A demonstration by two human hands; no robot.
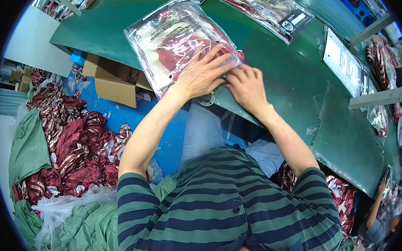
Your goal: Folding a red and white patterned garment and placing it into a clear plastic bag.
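Observation:
A clear plastic bag [178,40] holding folded cream and dark-red cloth lies at the near edge of the green table. My left hand [203,75] rests flat on its lower right part, fingers spread over the plastic. Beside it, my right hand [246,86] has its fingers bent in at the bag's lower right edge; its fingertips are partly hidden. A small bright red piece [240,55] shows just beyond those fingers. Below my left palm, a small clear round object [207,99] with a yellow spot sits at the table's edge.
More bagged cloth packs [267,8] lie farther along the green table [290,89], and another pack [343,61] is at the right. A cardboard box [115,87] stands left, below the tabletop. Dark-red patterned cloth [81,147] is heaped on the blue floor, near green sheeting [92,226].

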